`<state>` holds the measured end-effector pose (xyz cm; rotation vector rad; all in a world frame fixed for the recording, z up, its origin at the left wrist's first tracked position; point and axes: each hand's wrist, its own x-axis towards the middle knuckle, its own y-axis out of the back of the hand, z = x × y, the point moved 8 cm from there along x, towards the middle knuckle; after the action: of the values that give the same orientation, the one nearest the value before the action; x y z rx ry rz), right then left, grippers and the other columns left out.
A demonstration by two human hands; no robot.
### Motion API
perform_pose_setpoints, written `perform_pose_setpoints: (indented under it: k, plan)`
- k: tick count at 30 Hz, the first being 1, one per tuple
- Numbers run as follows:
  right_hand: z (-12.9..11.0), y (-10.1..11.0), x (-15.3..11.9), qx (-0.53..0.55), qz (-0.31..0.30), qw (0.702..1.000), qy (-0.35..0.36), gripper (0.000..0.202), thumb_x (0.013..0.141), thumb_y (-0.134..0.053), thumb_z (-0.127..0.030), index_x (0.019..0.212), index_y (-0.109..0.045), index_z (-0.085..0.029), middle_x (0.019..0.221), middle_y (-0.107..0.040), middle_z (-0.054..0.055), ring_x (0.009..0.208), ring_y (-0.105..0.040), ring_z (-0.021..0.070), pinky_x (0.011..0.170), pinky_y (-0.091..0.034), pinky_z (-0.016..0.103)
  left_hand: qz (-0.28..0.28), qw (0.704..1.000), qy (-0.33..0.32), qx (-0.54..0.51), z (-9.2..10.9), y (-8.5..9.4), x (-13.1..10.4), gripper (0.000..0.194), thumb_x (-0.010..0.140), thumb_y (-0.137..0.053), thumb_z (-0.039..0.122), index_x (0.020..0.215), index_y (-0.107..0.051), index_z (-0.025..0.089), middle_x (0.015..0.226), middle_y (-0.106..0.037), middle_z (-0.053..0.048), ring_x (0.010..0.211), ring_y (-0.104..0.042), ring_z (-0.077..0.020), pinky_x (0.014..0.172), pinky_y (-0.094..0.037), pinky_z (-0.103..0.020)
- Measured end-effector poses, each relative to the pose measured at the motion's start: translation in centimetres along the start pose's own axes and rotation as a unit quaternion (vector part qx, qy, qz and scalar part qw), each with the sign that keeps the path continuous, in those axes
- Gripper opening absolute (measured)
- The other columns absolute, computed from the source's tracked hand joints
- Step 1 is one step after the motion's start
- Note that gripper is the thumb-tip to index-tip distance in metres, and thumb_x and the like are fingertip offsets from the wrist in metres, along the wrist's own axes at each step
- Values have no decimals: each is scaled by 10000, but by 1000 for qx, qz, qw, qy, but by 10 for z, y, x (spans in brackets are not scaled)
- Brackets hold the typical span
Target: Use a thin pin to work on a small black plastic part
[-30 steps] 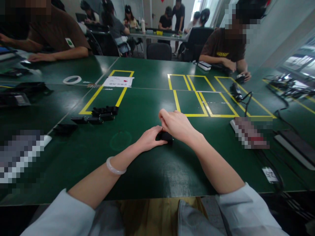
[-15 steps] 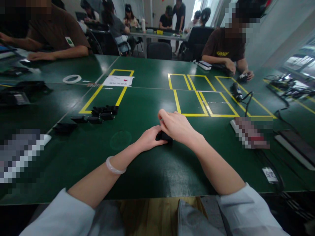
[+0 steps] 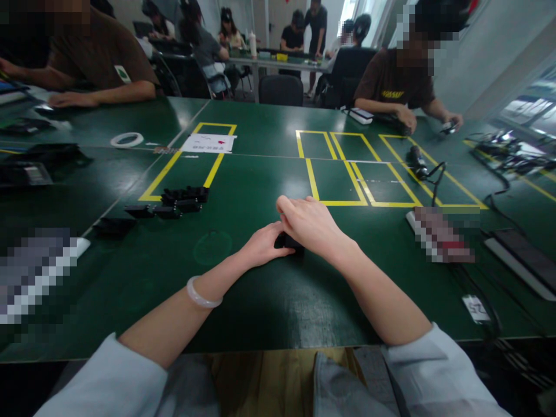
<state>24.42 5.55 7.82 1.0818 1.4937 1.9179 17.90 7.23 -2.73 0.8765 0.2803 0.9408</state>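
A small black block (image 3: 294,244) rests on the green table in front of me, mostly covered by my hands. My left hand (image 3: 267,242) grips it from the left, with the thumb along its near side. Over the top of the block is my right hand (image 3: 309,225), its fingers curled and closed. Its fingertips are hidden from this angle, so I cannot make out what they hold. Several similar black parts (image 3: 185,200) lie in a cluster to the left, beside a yellow tape outline.
Yellow tape rectangles (image 3: 343,202) mark the table ahead. A white paper sheet (image 3: 208,143) and a tape roll (image 3: 127,140) lie farther left. To the right are a dark-topped box (image 3: 523,260), cables (image 3: 516,153) and a black device (image 3: 417,162). A co-worker (image 3: 395,87) sits across the table.
My right hand has shifted very slightly left and down over the block. My left hand stays in place. The co-worker's hand across the table has moved right with a small object.
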Motion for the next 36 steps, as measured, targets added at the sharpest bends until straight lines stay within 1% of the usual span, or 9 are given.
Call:
perform_pose_setpoints:
  k: [4, 7, 10, 15, 18, 22, 25, 30, 36]
  plan:
    - [-2, 1, 0, -4, 6, 1000, 1, 150, 940, -389, -230, 975, -523, -174, 799, -688, 27, 699, -616, 167, 662, -269, 294, -3, 1000, -3, -6, -2, -2, 0, 432, 777, -690, 420, 1128, -573, 197, 1080, -659, -71, 1063, -602, -294, 900, -487, -408]
    - [0, -1, 1, -17, -2, 1000, -11, 246, 981, -329, -322, 955, -528, -180, 737, -686, 39, 668, -610, 171, 668, -266, 298, -3, 1000, -3, -4, -1, -2, 0, 463, 776, -693, 415, 1159, -555, 195, 1094, -657, -76, 1065, -603, -297, 904, -488, -412]
    - [1, -3, 2, -13, -15, 1000, -17, 240, 981, -293, -250, 987, -521, -174, 749, -686, 43, 671, -605, 163, 660, -262, 296, 0, 1000, 1, -1, -1, -1, 0, 490, 774, -694, 398, 1190, -534, 194, 1103, -655, -76, 1064, -605, -296, 905, -491, -414]
    - [-1, -2, 1, 6, -9, 1000, -13, 192, 923, -352, -172, 1041, -504, -164, 866, -687, 46, 748, -611, 166, 669, -277, 294, -1, 1000, -3, -6, -3, -2, 0, 458, 778, -688, 425, 1150, -564, 188, 1136, -648, -84, 1091, -595, -299, 916, -489, -415]
    - [-3, -1, 1, 6, -5, 1000, -5, 183, 947, -345, -222, 1004, -511, -172, 864, -687, 47, 740, -610, 166, 672, -275, 297, -2, 1000, -5, -3, -3, -3, 0, 456, 781, -686, 438, 1136, -570, 176, 1174, -633, -102, 1107, -587, -306, 920, -487, -420]
    - [0, -3, 1, -9, -8, 1000, -13, 265, 988, -301, -320, 967, -525, -182, 723, -678, 34, 653, -604, 170, 661, -267, 297, -6, 1000, -8, 0, -1, -3, 0, 481, 788, -686, 422, 1174, -551, 168, 1170, -636, -104, 1099, -593, -303, 925, -484, -418]
    - [0, -4, 2, -7, -5, 1000, -16, 246, 984, -295, -264, 980, -525, -177, 710, -671, 26, 633, -601, 165, 658, -273, 293, 2, 1000, -5, 1, 0, 0, 0, 517, 774, -704, 400, 1207, -532, 177, 1167, -638, -96, 1098, -594, -303, 927, -484, -418]
    - [-1, -2, 0, 12, -12, 1000, -17, 185, 931, -345, -184, 1021, -505, -163, 823, -686, 41, 701, -606, 163, 663, -285, 289, -3, 1000, -7, 3, 0, -1, 0, 466, 777, -695, 412, 1159, -562, 180, 1179, -633, -97, 1113, -586, -309, 932, -482, -418]
    - [-1, -5, 0, -6, -20, 1000, -11, 209, 969, -343, -300, 1011, -507, -178, 744, -684, 35, 652, -603, 171, 653, -275, 295, -7, 1000, -2, 5, 0, -1, 0, 460, 782, -691, 410, 1148, -567, 160, 1174, -636, -113, 1114, -584, -314, 936, -478, -424]
